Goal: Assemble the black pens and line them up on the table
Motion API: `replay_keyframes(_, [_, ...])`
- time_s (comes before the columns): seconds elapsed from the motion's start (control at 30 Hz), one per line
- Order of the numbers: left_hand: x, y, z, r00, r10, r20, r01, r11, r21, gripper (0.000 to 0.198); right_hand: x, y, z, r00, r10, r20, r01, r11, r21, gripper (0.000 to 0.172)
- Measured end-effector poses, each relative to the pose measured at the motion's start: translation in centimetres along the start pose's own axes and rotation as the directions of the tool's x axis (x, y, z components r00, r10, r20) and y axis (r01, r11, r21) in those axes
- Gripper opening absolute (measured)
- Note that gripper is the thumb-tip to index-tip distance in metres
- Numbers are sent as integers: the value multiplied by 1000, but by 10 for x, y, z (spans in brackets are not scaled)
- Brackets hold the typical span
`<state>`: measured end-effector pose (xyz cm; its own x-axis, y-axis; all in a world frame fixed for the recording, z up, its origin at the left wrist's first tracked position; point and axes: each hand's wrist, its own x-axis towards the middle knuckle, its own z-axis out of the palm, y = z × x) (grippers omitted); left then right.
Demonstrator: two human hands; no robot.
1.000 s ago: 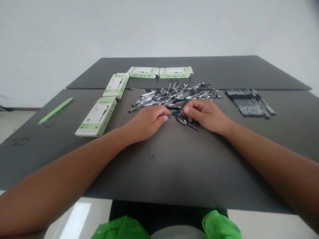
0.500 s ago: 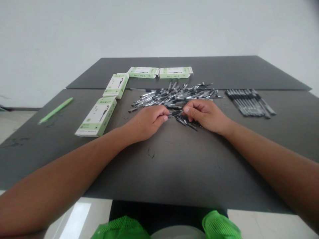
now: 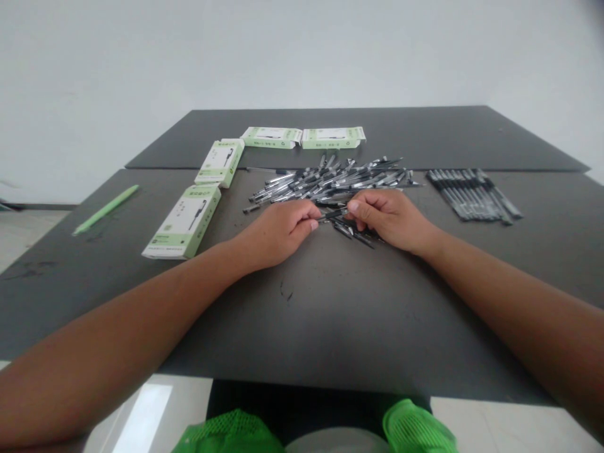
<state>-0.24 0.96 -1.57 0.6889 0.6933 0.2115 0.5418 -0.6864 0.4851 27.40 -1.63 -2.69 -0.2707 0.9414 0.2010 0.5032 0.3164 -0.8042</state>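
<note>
Between my two hands runs a slim pen [image 3: 333, 215] with a dark grip section, lying roughly level. My left hand [image 3: 283, 231] pinches its left end between thumb and fingers. The thumb and index finger of my right hand [image 3: 389, 217] close on its right end. Just behind the hands spreads a loose pile of clear-barrelled pens [image 3: 325, 179] with dark grips. Several small black pen caps [image 3: 352, 233] lie on the table below the held pen, partly hidden by my right hand.
A neat row of capped pens [image 3: 472, 195] lies to the right. Green and white pen boxes [image 3: 184, 220] form a bent line at the left and back. A light green pen-like stick [image 3: 106, 209] rests on the far left of the dark table [image 3: 302, 333].
</note>
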Motion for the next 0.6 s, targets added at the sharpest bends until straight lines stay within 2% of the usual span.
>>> replay_keyframes(0.27, [0, -1, 0, 1000, 1, -2, -1, 1000, 2, 24, 0, 0, 0, 1000, 5, 0, -5, 999, 48, 64])
replay_keyframes(0.47, [0, 2, -1, 1000, -9, -2, 9, 1000, 7, 24, 0, -2, -2, 999, 35, 27, -38, 988, 147, 46])
replay_keyframes(0.6, [0, 2, -1, 1000, -4, -1, 4, 1000, 1, 24, 0, -2, -2, 998, 54, 24, -57, 988, 140, 40])
